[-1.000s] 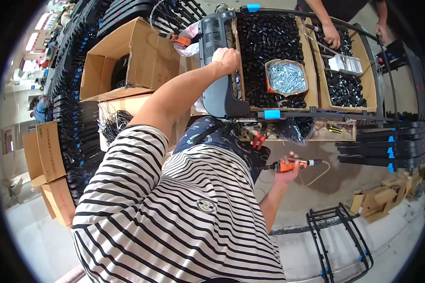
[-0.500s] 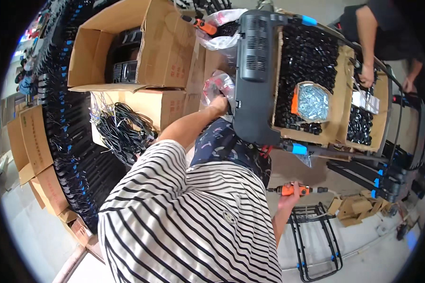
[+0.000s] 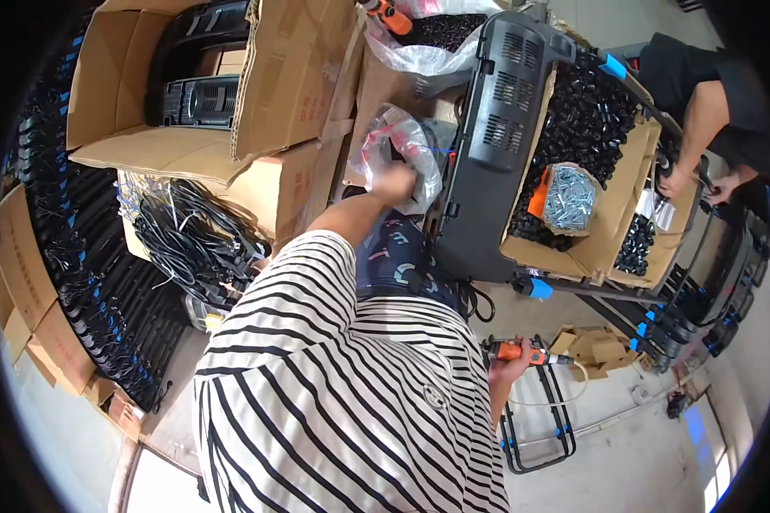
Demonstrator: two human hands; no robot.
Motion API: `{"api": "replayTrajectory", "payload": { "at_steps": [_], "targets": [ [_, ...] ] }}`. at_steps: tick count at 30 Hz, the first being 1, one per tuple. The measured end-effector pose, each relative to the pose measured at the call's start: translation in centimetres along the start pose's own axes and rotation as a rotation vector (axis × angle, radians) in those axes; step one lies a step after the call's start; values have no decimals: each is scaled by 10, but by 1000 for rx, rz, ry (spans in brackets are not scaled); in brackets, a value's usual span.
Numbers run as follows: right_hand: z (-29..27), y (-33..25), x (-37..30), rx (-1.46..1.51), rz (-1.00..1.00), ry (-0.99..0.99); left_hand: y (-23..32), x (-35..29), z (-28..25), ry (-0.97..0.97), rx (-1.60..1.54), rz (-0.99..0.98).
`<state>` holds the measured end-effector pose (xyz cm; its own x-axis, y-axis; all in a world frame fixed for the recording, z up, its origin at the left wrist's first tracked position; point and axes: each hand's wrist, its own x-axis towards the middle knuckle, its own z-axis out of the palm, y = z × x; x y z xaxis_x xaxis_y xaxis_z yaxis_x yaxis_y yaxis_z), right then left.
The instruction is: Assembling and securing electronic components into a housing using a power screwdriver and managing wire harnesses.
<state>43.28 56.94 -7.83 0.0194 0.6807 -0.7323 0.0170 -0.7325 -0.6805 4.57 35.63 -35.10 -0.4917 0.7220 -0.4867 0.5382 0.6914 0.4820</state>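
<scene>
My left hand [image 3: 393, 184] is at the mouth of a clear plastic bag [image 3: 423, 167] with red marks. Blur hides its fingers, so I cannot tell whether it grips anything. Low on my right side, my right hand [image 3: 508, 369] is wrapped round an orange-and-black power screwdriver [image 3: 526, 351], which has a pale hose behind it. A black plastic housing [image 3: 488, 162] with vent slots stands just right of the bag. Beyond it, a cardboard tray [image 3: 603, 254] holds many small black parts, and a round container of silvery screws [image 3: 571, 198] sits among them.
Stacked cardboard boxes [image 3: 295, 94] stand at the left, with bundled black cables [image 3: 188, 231] beside them. Rows of black frames [image 3: 103, 282] line the far left. Another person's arm [image 3: 701, 128] works at the right. A second orange tool [image 3: 388, 15] lies at the top.
The whole view has shifted and turned. My left hand stays at the plastic bag, now smeared by motion. My right hand still holds the screwdriver, now closer against my side.
</scene>
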Motion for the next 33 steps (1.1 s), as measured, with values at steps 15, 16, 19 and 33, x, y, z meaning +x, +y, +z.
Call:
{"api": "replayTrajectory", "payload": {
  "at_steps": [15,16,19,33],
  "targets": [
    [37,-26,16,93,-68,-144,8,-55,-84,-105,-1720,-282],
    [45,-34,12,101,-62,-151,11,-61,-93,-97,-1711,-281],
    [87,-72,-9,189,-165,-277,21,-76,-111,-192,-1821,-390],
    [226,-140,-141,372,-607,-861,171,-152,-244,-199,-2000,38]
  ]
}}
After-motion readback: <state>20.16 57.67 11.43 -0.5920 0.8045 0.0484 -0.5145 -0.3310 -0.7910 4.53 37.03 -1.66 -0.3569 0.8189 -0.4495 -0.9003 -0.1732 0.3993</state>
